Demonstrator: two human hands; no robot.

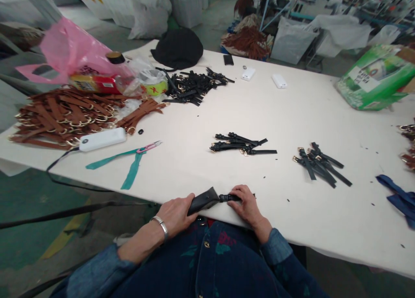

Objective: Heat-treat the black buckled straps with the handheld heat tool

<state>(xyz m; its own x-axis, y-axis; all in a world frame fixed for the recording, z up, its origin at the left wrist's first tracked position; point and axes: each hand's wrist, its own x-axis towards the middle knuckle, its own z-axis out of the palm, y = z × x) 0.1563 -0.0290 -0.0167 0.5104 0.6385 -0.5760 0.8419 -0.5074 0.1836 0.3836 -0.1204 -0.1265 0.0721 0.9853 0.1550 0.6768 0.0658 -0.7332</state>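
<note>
Black strap (224, 197) lies at the table's near edge, its left part meeting the tip of a dark, flat-sided piece (205, 200). The left hand (177, 211) has its fingers closed over that piece, probably to keep it steady, while the right hand (244, 205) pinches the strap down, thumb and fingertips nearly together, seemingly so it stays in line. Two small groups of buckled straps, one beyond the hands (238, 145) and one to the right (320, 161), sit within easy reach; the pink-handled snips (142, 150) rest left, likely handy too.
</note>
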